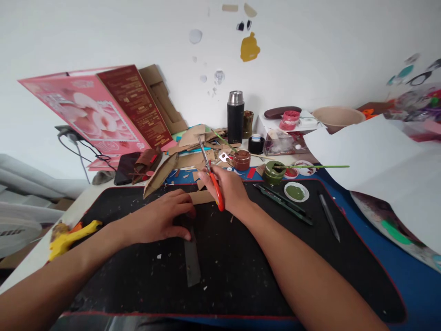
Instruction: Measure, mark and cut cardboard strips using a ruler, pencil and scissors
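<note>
over the black desk mat (234,276), orange-handled scissors (216,187) are held in the right hand (230,186), and a dark grey strip (192,262) is touched by the left hand (172,216) (whether pinched or merely pressed cannot be told). the green paint jar (273,174) might be tipped if its jutting paintbrush (320,166) were caught by the right forearm (296,257). on the pink box (103,119), gold lettering (144,110) is printed, too small to be read.

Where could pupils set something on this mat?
Mostly bare mat lies between the dark strip and right forearm, and right of it, nearer than the green cutter. Beyond the scissors, cardboard scraps and paint jars crowd together.
</note>
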Demonstrator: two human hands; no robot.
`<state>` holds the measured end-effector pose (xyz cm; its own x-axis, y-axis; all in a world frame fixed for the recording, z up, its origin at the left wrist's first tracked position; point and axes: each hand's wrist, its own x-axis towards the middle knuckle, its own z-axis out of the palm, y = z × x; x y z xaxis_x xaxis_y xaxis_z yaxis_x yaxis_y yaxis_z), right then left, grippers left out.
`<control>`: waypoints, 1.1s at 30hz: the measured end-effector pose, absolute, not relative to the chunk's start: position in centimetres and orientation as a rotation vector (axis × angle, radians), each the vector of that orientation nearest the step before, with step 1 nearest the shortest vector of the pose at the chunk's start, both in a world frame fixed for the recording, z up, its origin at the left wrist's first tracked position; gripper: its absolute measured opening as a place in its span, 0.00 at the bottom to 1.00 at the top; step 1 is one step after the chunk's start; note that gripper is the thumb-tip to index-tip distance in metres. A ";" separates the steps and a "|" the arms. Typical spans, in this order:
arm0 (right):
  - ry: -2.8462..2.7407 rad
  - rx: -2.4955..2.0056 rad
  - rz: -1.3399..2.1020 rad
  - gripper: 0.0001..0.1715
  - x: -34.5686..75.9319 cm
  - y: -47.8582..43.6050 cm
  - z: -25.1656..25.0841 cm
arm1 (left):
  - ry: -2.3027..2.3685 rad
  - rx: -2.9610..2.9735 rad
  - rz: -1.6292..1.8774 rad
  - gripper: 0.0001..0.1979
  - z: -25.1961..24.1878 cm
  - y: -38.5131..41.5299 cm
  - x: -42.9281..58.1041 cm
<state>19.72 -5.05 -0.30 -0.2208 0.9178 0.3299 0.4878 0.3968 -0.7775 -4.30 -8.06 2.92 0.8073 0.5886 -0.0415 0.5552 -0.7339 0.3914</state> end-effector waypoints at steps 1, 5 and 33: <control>-1.868 -1.226 0.660 0.27 19.7 -5.0 -0.4 | 0.886 2.604 0.119 0.18 2.8 -8.2 -4.6; -1.890 -1.232 0.639 0.25 19.7 -4.9 -0.8 | 0.995 2.604 0.096 0.20 2.6 -8.7 -5.8; -1.740 -1.155 0.828 0.28 20.1 -5.2 0.4 | 1.493 2.273 0.102 0.16 2.0 -4.1 -5.4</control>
<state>20.07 -5.24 0.38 -0.1961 0.9349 0.2958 0.3598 0.3492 -0.8652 -5.35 -4.10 2.04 0.4213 0.8920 -0.1638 0.8613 -0.3369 0.3803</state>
